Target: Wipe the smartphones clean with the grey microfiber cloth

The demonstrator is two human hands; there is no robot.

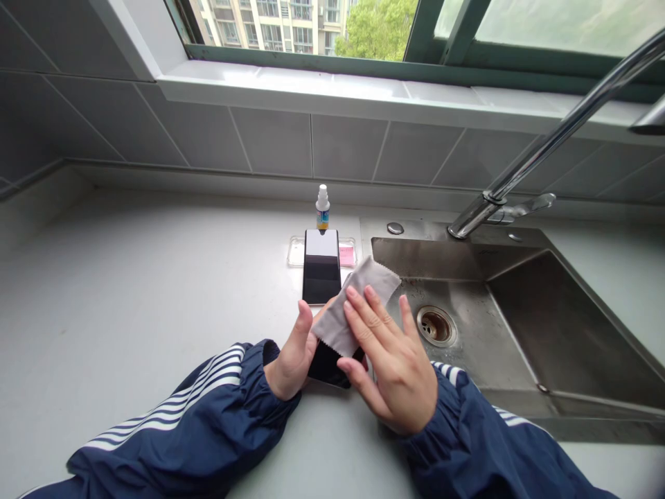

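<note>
The person stands at a pale surface (129,277) beside a stainless steel sink (467,258), both forearms in navy sleeves (171,409) with white stripes reaching in toward the middle. The right hand (389,360) lies nearly flat on a grey microfibre cloth (353,308) with a zigzag-cut edge, its fingers (368,312) spread and open, gripping nothing, simply bearing down through the cloth. Under that cloth sits a dark phone (327,367), its lower part showing past the cloth's edge, close to the front of the surface. The left hand (294,357) stands at the phone's left side, its thumb (305,322) raised against the cloth. The other fingers are out of sight, so I cannot tell how tightly it holds, though it looks placed to stop the phone sliding under the pressing hand. Farther back, a second glossy black phone (321,267) lies on a clear plastic tray (296,251) beside a pink packet (347,254), with a small spray bottle (323,208) standing just behind. All of these seem kept within easy reach on the surface, out of the basin with its drain (435,326). A chrome faucet (571,132) arches across below the window.
</note>
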